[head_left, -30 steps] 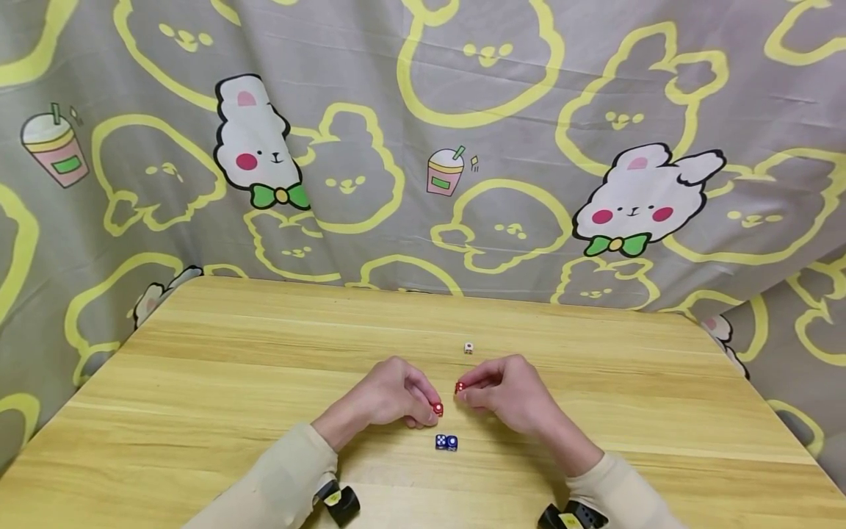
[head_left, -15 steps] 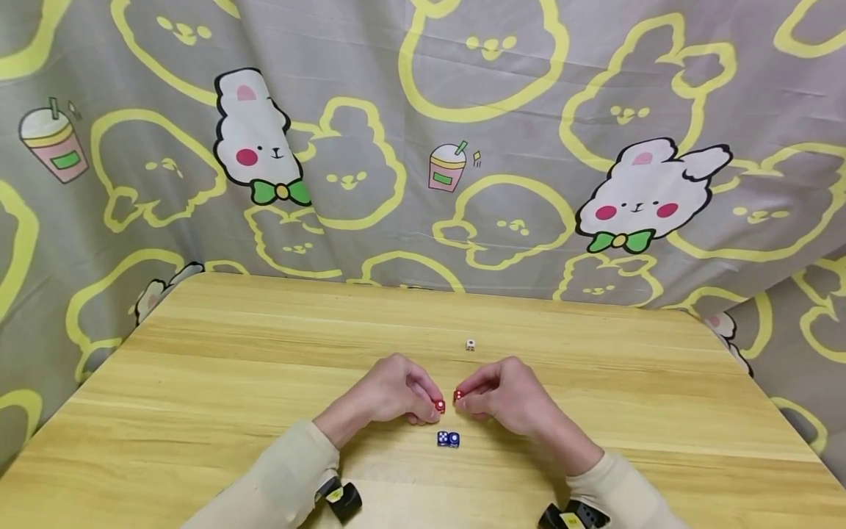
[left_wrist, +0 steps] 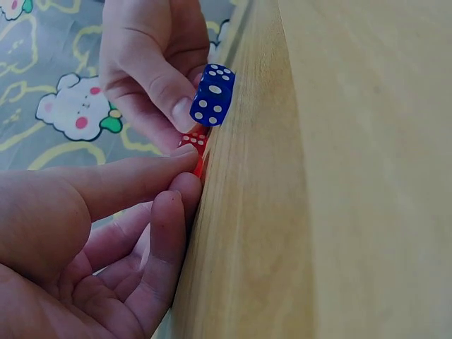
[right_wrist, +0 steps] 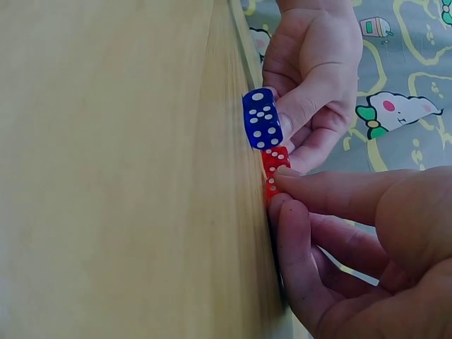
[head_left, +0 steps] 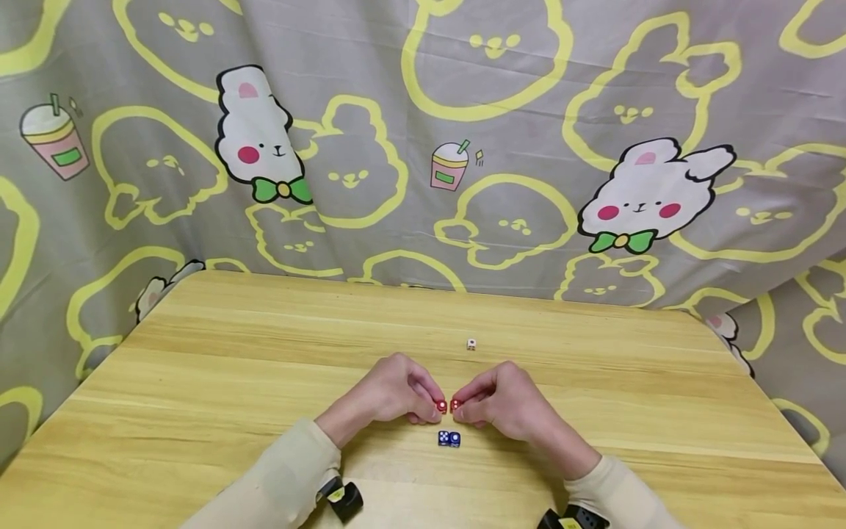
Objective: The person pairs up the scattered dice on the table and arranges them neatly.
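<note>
In the head view my left hand point(head_left: 399, 391) pinches a red die point(head_left: 441, 406) between thumb and fingertips. Facing it, my right hand point(head_left: 506, 404) pinches another red die point(head_left: 456, 405). Only a narrow gap parts the two red dice, low over the tabletop. Closer to me, two blue dice point(head_left: 449, 439) sit side by side on the table. Both wrist views show the blue dice point(right_wrist: 262, 118) in front of the red dice point(right_wrist: 277, 157), with fingertips covering part of the red ones. Farther back stands a small white die point(head_left: 471, 344).
The wooden table point(head_left: 264, 323) reaches back to a grey curtain point(head_left: 370, 66) printed with yellow outlines and rabbits. A black wrist camera point(head_left: 344, 501) is strapped at the left sleeve, and a second black camera point(head_left: 571, 518) at the right.
My right hand has brought its red die toward me and slightly left, nearer the left hand's red die. The left hand has barely shifted. The blue and white dice stay put.
</note>
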{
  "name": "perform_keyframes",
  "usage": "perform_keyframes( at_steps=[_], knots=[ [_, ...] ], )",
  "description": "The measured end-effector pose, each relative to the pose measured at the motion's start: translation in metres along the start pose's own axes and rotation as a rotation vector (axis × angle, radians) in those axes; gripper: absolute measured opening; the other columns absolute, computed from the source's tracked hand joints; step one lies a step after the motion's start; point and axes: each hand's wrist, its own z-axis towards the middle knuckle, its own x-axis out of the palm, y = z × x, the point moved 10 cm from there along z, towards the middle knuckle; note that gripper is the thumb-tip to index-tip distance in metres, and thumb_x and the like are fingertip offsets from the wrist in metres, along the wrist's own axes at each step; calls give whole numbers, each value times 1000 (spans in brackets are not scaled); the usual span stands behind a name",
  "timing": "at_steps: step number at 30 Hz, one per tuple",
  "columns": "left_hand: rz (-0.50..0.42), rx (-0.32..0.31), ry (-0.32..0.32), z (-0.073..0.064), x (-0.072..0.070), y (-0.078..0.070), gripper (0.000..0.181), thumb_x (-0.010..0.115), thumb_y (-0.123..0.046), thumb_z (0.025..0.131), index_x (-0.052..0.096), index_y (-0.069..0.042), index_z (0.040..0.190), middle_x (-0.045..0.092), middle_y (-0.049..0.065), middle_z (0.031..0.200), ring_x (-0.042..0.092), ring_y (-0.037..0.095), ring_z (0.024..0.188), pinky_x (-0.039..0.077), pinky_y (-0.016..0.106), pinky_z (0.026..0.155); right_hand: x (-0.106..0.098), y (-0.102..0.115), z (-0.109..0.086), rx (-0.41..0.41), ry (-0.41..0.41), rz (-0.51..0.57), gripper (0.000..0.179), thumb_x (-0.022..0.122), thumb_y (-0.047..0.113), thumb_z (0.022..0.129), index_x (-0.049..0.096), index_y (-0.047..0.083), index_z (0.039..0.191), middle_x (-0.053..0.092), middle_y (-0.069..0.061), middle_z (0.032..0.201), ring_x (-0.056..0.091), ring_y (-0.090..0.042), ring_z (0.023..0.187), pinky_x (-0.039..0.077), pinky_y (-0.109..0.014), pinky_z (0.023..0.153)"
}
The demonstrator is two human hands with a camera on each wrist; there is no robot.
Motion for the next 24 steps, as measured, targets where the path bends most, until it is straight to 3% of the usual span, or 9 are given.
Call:
perform_keyframes(
  at_steps=[24],
  knots=[
    [20,-17,-20,-3,-2,2,17,91,-2,76,81,-8,89,79,3,76,69,10,62,56,24,60,6,-1,1,-5,52,61,18,92,9,80,85,7,97,81,-5,84,71,-10,70,61,-27,63]
  ],
)
